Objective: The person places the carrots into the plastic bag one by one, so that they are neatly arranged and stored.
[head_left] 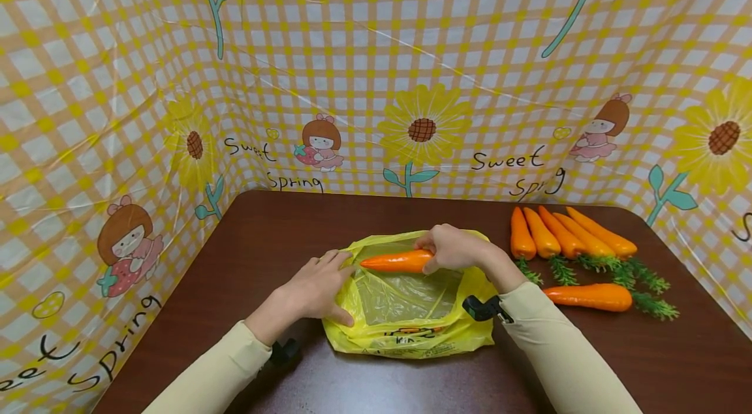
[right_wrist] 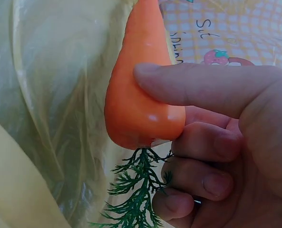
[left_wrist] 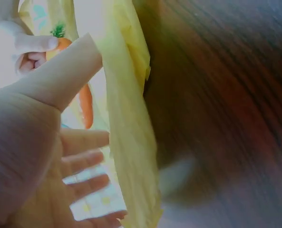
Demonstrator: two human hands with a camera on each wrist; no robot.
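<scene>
Over the mouth of a yellow plastic bag (head_left: 411, 343), my right hand (head_left: 458, 247) pinches an orange carrot (head_left: 396, 262) near its thick end. The carrot's tip points left. In the right wrist view, the thumb presses on the carrot (right_wrist: 141, 104), curled fingers sit behind it, and its green leafy top (right_wrist: 138, 190) hangs free. My left hand (head_left: 314, 286) rests against the bag's left rim with its fingers spread. The left wrist view has the straight fingers (left_wrist: 86, 187) beside the yellow bag wall (left_wrist: 131, 128). The bag's mouth is held wide.
Several carrots (head_left: 566, 238) with green tops lie in a row at the right back of the dark brown table (head_left: 282, 211). Another carrot (head_left: 593, 297) lies crosswise in front of them, close to the right forearm. A checked cloth (head_left: 352, 61) encloses the back and sides.
</scene>
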